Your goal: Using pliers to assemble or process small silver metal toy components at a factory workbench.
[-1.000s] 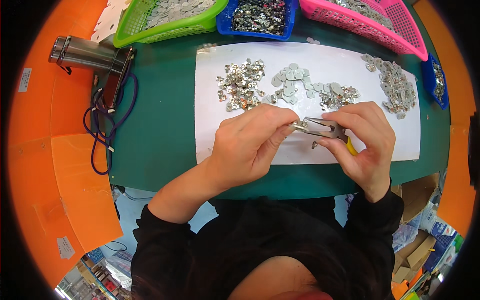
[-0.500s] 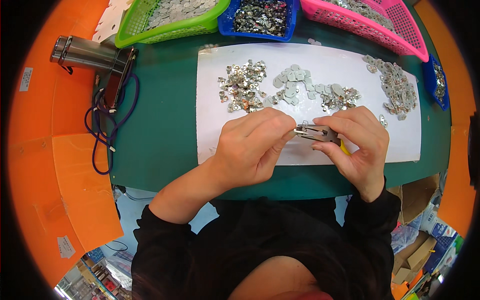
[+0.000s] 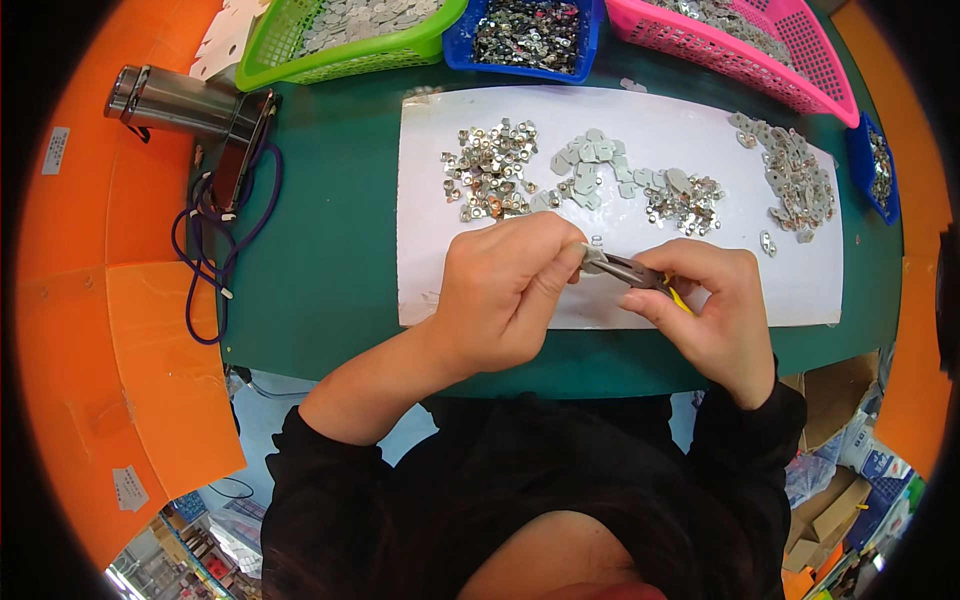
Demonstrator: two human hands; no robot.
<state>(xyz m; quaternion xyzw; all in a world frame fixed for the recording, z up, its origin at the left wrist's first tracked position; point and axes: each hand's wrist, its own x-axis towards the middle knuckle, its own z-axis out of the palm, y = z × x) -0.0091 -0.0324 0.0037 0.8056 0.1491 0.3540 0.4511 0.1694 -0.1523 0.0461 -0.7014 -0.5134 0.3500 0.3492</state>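
My left hand (image 3: 505, 290) pinches a small grey plate (image 3: 594, 258) between thumb and fingertips, above the white sheet (image 3: 450, 290). From the other side, needle-nose pliers (image 3: 632, 271) reach that plate with their jaw tips. My right hand (image 3: 715, 300) is closed round the pliers' yellow handles. Whether a metal clip sits on the plate is too small to tell. Beyond my hands lie loose piles: shiny metal clips (image 3: 490, 170), flat grey plates (image 3: 590, 160), more small metal pieces (image 3: 685, 205) and, to the right, plates with metal bits on them (image 3: 800, 185).
Along the far edge stand a green basket (image 3: 350, 65), a blue bin (image 3: 520, 68) and a pink basket (image 3: 740, 70), all with small parts. A smaller blue tray (image 3: 880, 165) is at far right. A steel flask (image 3: 180, 103) and purple cord (image 3: 270, 200) lie left on the green table (image 3: 320, 270).
The pliers have turned, and their jaws now slant up-left onto the plate, closer together than before. My right hand has shifted slightly down; my left keeps its pinch.
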